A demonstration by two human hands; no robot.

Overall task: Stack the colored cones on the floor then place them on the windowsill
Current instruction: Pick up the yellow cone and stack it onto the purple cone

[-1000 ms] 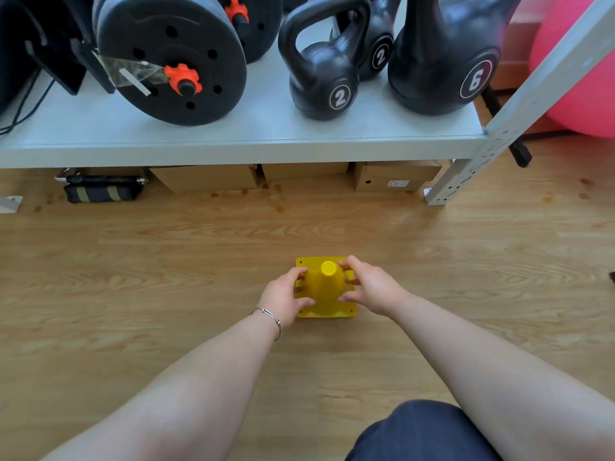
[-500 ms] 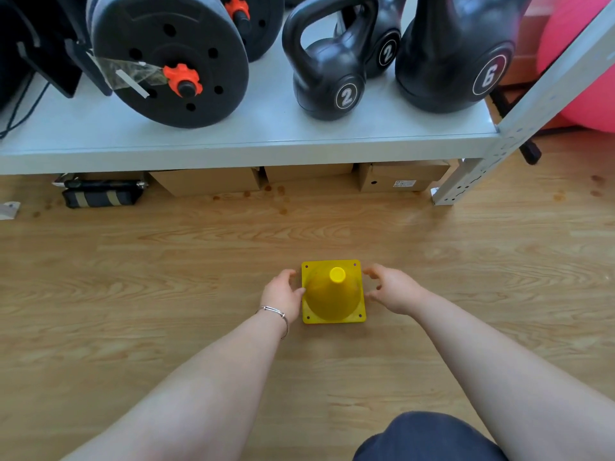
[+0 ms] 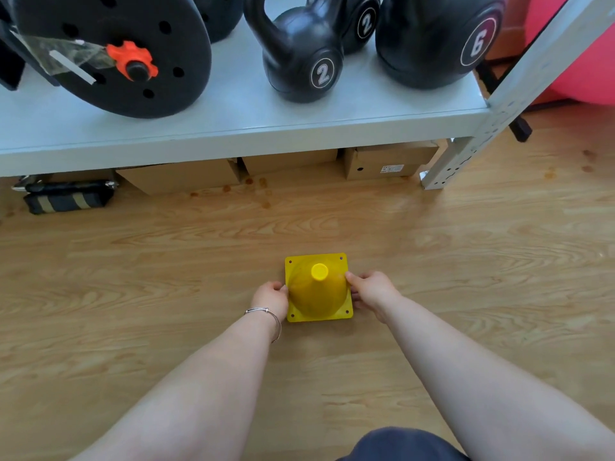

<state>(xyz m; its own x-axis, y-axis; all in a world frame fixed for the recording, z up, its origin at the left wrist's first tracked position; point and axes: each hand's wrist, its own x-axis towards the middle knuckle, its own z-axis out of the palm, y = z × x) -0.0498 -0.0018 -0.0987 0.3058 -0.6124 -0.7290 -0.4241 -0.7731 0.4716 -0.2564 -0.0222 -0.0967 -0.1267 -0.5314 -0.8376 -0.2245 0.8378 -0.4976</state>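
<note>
1. The yellow plastic cone with a square base (image 3: 317,289) stands upright on the light wooden plank floor (image 3: 133,277), out in the open boards in front of the grey metal shelf's (image 3: 233,128) front edge; whether other cones are nested under it cannot be told
2. The left hand (image 3: 270,299) is curled against the base's left edge, and the right hand (image 3: 371,291) has fingers on the right edge and lower cone wall; both look to be gripping the base, though how firmly is unclear
3. No windowsill is in view
4. Black kettlebells (image 3: 301,54) and a black weight plate (image 3: 113,51) sit on the shelf, cardboard boxes (image 3: 186,176) beneath it
5. Risks, as I judge: an uneven two-sided lift could tilt the cone or separate any nested ones; rising carelessly could knock it against the shelf's front edge
</note>
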